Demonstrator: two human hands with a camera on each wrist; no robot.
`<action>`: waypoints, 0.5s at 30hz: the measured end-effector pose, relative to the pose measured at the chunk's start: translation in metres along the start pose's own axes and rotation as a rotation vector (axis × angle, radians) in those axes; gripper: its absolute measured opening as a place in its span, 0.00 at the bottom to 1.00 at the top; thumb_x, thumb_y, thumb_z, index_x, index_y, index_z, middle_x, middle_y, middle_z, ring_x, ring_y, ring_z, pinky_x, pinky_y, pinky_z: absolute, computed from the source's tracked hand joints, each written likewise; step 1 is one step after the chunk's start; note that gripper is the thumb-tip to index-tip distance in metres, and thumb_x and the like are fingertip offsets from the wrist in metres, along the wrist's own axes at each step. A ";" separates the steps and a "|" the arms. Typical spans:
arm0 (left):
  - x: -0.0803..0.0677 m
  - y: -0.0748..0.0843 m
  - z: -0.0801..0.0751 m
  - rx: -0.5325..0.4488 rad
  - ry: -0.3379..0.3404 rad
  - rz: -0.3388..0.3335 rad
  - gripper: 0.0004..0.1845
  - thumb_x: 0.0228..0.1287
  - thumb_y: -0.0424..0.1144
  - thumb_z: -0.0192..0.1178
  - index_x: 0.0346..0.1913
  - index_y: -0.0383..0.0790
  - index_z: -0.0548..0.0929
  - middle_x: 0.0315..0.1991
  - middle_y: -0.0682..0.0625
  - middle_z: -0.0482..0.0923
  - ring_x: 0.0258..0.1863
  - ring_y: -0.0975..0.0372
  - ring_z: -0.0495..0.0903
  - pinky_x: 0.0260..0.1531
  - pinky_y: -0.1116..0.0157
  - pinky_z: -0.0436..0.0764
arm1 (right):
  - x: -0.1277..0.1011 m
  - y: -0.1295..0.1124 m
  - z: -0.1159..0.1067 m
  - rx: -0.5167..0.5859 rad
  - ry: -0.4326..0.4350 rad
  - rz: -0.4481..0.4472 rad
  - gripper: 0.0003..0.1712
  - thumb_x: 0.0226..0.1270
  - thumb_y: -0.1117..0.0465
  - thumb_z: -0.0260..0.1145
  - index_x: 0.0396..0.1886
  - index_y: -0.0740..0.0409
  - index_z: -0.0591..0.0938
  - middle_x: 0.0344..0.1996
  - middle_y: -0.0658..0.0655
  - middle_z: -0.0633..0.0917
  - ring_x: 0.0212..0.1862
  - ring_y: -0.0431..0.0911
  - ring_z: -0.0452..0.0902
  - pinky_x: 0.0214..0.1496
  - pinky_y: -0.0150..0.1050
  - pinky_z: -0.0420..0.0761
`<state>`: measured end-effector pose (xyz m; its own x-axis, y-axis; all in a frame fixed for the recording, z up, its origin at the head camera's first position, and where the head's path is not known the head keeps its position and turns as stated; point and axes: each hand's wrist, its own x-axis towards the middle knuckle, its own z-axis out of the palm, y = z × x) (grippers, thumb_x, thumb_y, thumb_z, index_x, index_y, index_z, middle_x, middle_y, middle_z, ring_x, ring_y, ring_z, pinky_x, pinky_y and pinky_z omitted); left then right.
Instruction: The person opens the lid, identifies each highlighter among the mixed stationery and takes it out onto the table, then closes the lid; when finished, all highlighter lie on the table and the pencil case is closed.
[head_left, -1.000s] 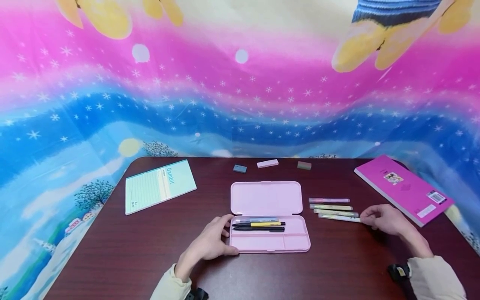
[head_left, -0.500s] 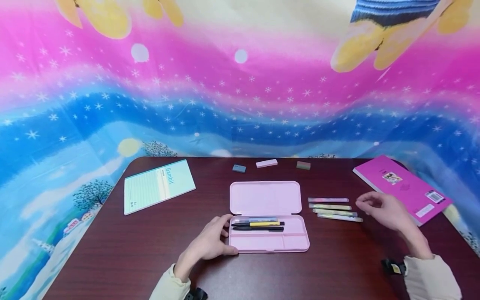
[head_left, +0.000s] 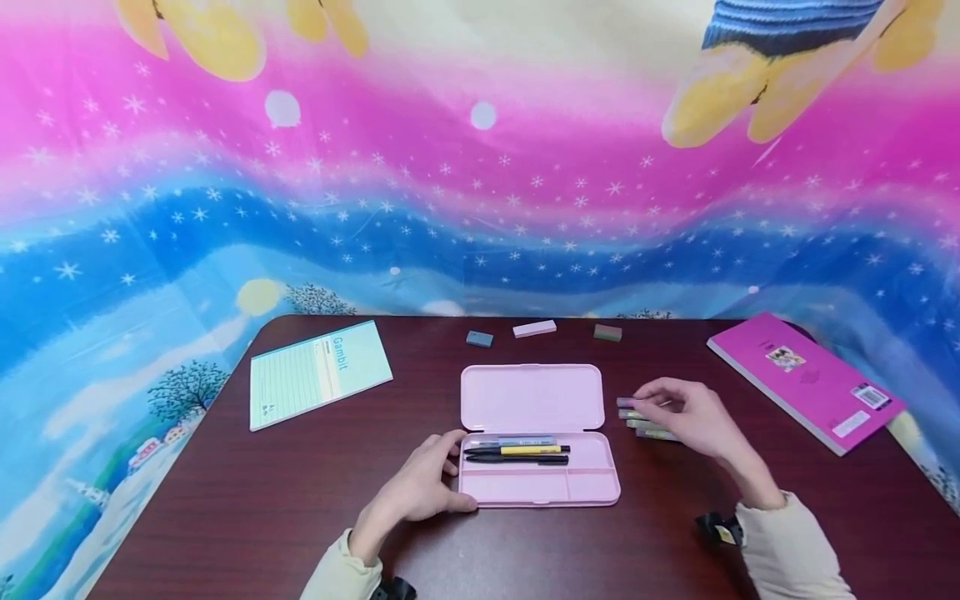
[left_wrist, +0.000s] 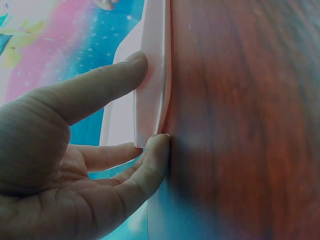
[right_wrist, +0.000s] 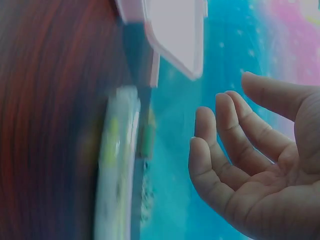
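Note:
A pink pencil case (head_left: 540, 487) lies open on the table, its lid (head_left: 532, 398) folded back. Inside its long rear compartment are a yellow-and-black pen (head_left: 529, 450), a black pen (head_left: 517, 459) and a pale blue one behind them. My left hand (head_left: 420, 485) grips the case's left end, thumb at the front side and fingers around the corner (left_wrist: 152, 145). Above the highlighters (head_left: 660, 434), several in a row right of the case, hovers my right hand (head_left: 693, 417). Its fingers (right_wrist: 227, 125) are loosely bent, with nothing between them, and it partly hides the highlighters.
A blue eraser (head_left: 480, 339), a pink eraser (head_left: 534, 329) and a brown-green eraser (head_left: 607, 332) lie along the table's back edge. A mint notebook (head_left: 321, 375) is at the left, a magenta book (head_left: 806, 382) at the right. A printed cloth hangs behind.
My right hand first moved up off the end of the lowest highlighter, then swung left over the highlighters. The left hand has kept its place on the pencil case.

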<state>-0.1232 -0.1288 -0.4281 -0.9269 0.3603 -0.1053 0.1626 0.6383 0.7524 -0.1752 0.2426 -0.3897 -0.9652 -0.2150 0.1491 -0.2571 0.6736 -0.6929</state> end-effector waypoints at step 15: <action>-0.002 0.004 0.000 -0.011 0.002 0.013 0.46 0.41 0.38 0.78 0.65 0.30 0.66 0.48 0.43 0.70 0.41 0.58 0.76 0.42 0.61 0.76 | 0.019 -0.030 0.057 0.129 -0.109 -0.025 0.09 0.59 0.63 0.70 0.38 0.61 0.85 0.28 0.51 0.84 0.30 0.43 0.78 0.33 0.35 0.77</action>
<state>-0.1207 -0.1276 -0.4248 -0.9254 0.3670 -0.0943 0.1707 0.6258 0.7611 -0.1830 0.1778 -0.4064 -0.9458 -0.3104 0.0951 -0.2659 0.5725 -0.7756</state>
